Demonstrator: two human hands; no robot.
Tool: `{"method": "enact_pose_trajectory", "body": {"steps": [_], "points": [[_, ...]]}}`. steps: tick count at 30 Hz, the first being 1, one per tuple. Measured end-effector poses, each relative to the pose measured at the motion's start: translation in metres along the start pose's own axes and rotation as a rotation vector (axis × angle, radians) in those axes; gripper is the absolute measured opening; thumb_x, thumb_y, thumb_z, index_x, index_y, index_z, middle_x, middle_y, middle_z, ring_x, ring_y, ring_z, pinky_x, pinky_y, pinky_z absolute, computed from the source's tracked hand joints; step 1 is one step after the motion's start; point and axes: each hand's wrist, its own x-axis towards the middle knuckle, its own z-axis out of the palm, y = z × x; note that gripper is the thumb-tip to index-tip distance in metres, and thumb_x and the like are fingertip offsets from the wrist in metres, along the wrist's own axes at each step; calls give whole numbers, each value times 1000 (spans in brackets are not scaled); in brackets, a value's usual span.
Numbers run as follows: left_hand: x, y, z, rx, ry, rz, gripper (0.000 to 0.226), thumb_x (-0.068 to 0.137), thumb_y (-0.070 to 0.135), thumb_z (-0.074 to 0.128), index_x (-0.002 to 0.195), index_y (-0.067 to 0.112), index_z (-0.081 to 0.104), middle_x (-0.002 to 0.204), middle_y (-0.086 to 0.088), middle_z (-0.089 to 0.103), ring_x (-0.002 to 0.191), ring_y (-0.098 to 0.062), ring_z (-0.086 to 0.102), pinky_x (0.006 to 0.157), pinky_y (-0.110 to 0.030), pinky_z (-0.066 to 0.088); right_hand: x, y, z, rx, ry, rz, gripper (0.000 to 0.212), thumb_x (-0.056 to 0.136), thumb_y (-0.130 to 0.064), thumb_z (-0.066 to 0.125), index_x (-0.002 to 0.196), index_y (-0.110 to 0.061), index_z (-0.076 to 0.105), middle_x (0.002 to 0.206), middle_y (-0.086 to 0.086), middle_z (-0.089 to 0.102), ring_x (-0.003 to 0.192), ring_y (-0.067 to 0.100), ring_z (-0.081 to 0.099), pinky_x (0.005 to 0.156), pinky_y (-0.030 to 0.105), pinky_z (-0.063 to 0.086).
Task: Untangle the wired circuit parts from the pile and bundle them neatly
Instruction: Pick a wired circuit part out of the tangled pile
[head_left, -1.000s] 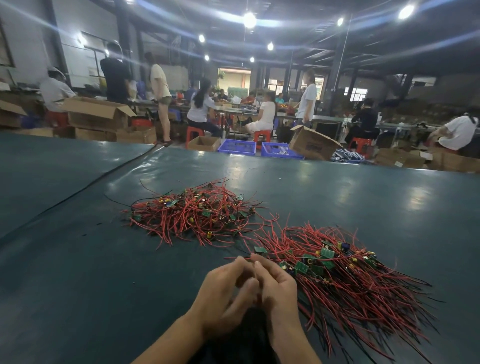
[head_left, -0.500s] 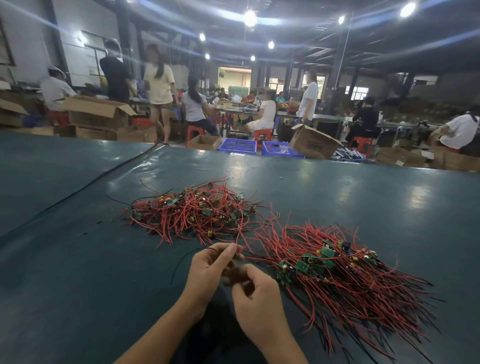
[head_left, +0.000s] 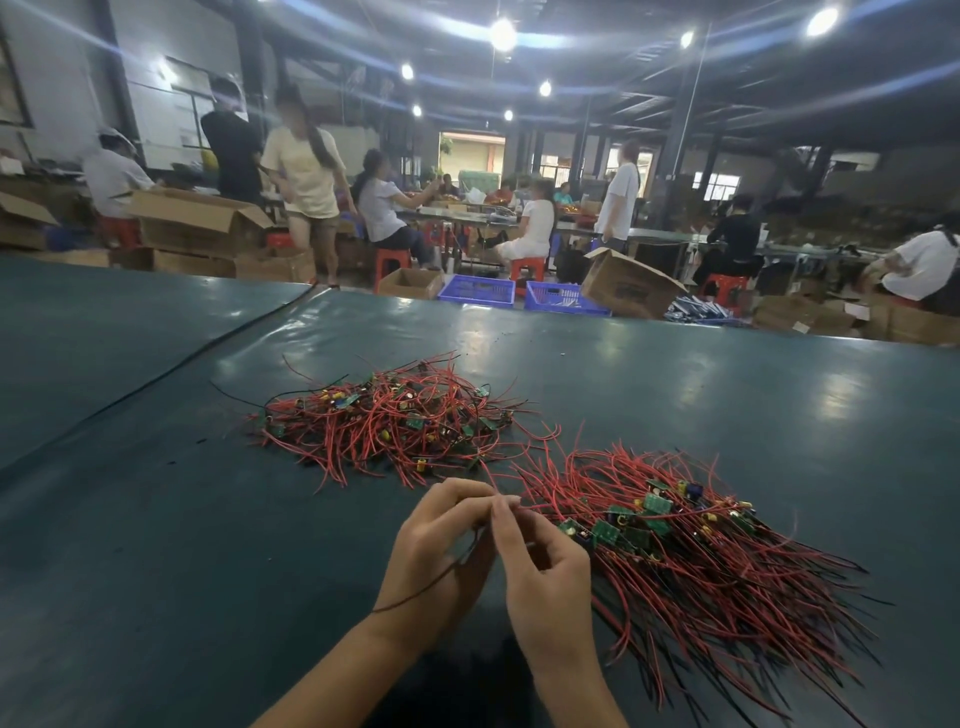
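Wire (head_left: 540, 506) is pinched by left hand (head_left: 436, 551) and right hand (head_left: 545, 577), at the left edge of the bundle (head_left: 701, 551). Pile (head_left: 395, 426) lies beyond; table (head_left: 156, 519) spreads leftward.

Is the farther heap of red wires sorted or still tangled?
Still tangled. In the farther heap the wires loop and cross in all directions, with small green boards scattered among them.

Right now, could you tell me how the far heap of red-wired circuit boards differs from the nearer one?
In the far heap of red-wired green boards, wires loop and cross every way; in the near heap they lie mostly parallel. Boards are scattered through the far heap but gathered in one band across the near heap. Both rest on the dark green table.
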Motion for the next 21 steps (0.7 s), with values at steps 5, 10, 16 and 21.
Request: {"method": "enact_pose_trajectory", "body": {"steps": [5, 10, 16, 21], "points": [[-1, 3, -2, 38, 27, -21, 42, 79, 6, 75, 116, 20, 62, 98, 15, 64, 85, -1, 60, 74, -9, 42, 2, -2, -2, 67, 56, 146, 24, 82, -43, 63, 77, -26, 80, 64, -4, 69, 53, -1, 58, 55, 14, 43], [-2, 4, 0, -40, 70, -53, 34, 77, 7, 74, 108, 16, 61, 98, 10, 66, 79, -7, 61, 69, -17, 45, 6, -1, -6, 209, 145, 266, 15, 81, -27, 72, 70, -19, 78, 54, -4, 59, 43, 4, 47, 43, 19, 40], [3, 4, -4, -260, 60, -540, 53, 78, 57, 61, 68, 5, 54, 61, 1, 51, 56, -11, 46, 56, -26, 39, 7, 1, -8, 241, 194, 187, 13, 73, -32, 76, 70, -19, 77, 62, -1, 63, 47, 5, 48, 44, 19, 42], [5, 8, 1, -625, -131, -901, 49, 82, 57, 51, 75, 14, 76, 67, -7, 69, 55, -13, 62, 53, -19, 47, 4, 1, -5, 164, 94, 98, 13, 77, -31, 72, 74, -21, 79, 73, 7, 74, 67, 19, 70, 65, 25, 58]]}}
